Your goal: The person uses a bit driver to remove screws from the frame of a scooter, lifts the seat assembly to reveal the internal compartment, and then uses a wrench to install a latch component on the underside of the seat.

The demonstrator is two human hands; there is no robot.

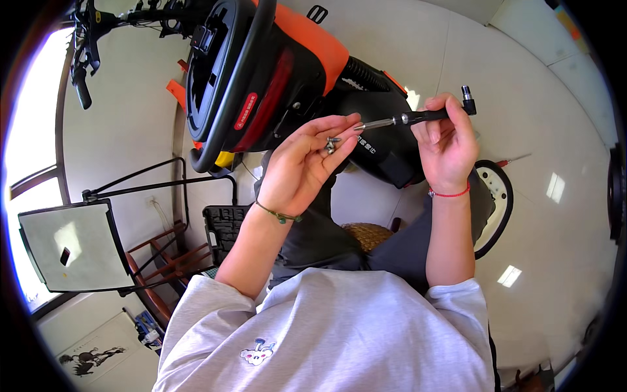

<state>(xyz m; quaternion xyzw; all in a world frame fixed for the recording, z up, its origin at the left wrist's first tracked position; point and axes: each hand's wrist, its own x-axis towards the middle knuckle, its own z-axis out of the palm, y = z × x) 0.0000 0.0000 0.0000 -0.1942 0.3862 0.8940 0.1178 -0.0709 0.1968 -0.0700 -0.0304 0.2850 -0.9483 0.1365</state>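
Observation:
My left hand (pixel 307 153) is cupped palm-up, holding several small metal screws (pixel 332 145) among its fingers. My right hand (pixel 444 147) is closed around a black-handled driver tool (pixel 424 116), which has a short metal fitting at its upper right end. The tool lies nearly level, its slim silver shaft pointing left to the fingertips of my left hand. Behind both hands is a black rounded body part (pixel 392 150) of an orange and black scooter (pixel 304 36), with a red rear light strip at the upper left.
A black handlebar (pixel 80 85) is at the upper left. A board on a metal frame (pixel 91 245) and an open black tool case (pixel 219 232) stand left. A woven seat (pixel 366 234) lies below my hands. A screwdriver (pixel 513 159) and a black-rimmed round part (pixel 496 222) are at the right.

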